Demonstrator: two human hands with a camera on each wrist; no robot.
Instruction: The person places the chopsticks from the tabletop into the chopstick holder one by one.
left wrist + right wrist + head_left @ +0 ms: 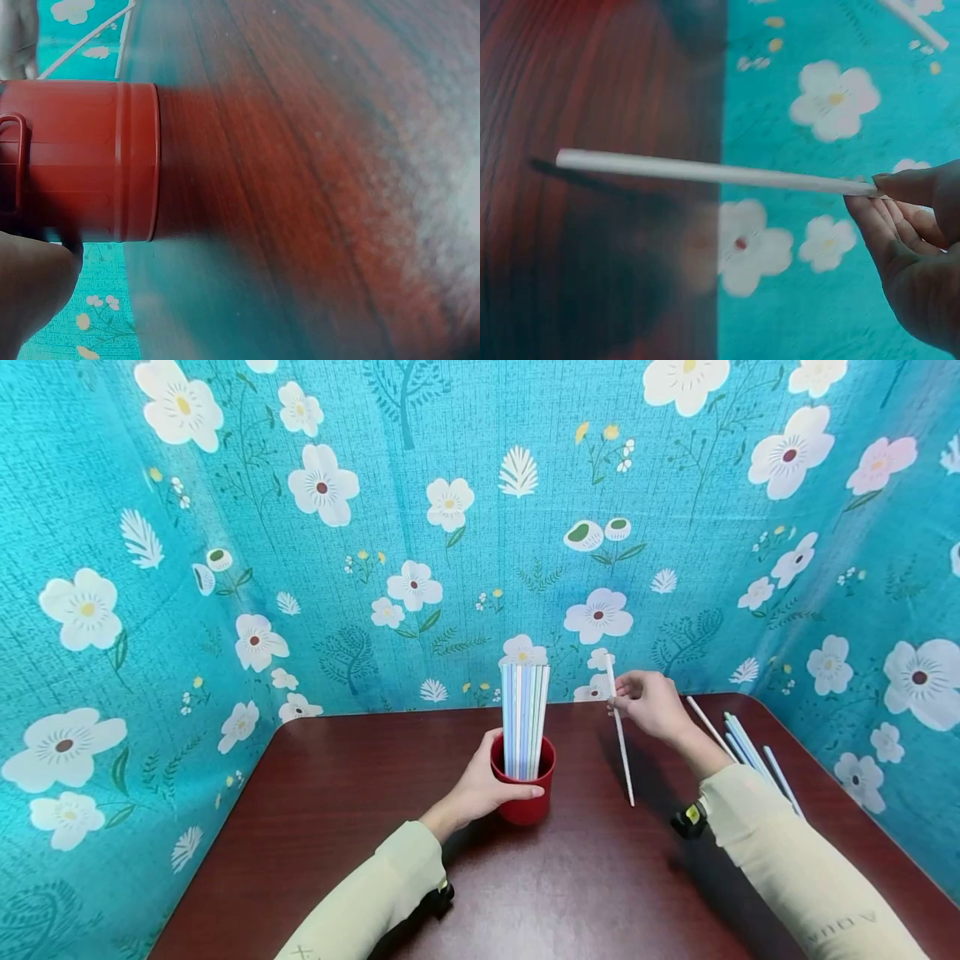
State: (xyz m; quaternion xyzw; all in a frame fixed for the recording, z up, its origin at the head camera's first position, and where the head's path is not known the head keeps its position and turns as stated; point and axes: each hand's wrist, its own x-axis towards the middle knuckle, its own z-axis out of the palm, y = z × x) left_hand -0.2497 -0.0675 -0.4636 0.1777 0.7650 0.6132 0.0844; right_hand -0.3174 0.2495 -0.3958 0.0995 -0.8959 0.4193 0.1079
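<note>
A red cup (525, 806) stands on the table, packed with a bundle of upright straws (523, 718) in pale blue, green and white. My left hand (483, 785) grips its side, thumb across the front and fingers behind. In the left wrist view, a small loop handle (22, 161) shows on the cup's wall. To the right of the cup, my right hand (648, 703) pinches a single white straw (622, 747) between thumb and fingers near its upper part. That straw is held nearly upright, slightly tilted, its lower end close over the table.
Several loose straws (750, 752), white and pale blue, lie at the table's right side, partly hidden behind my right forearm. The dark red-brown table (337, 802) meets a blue flowered cloth (450, 568) at the back and sides.
</note>
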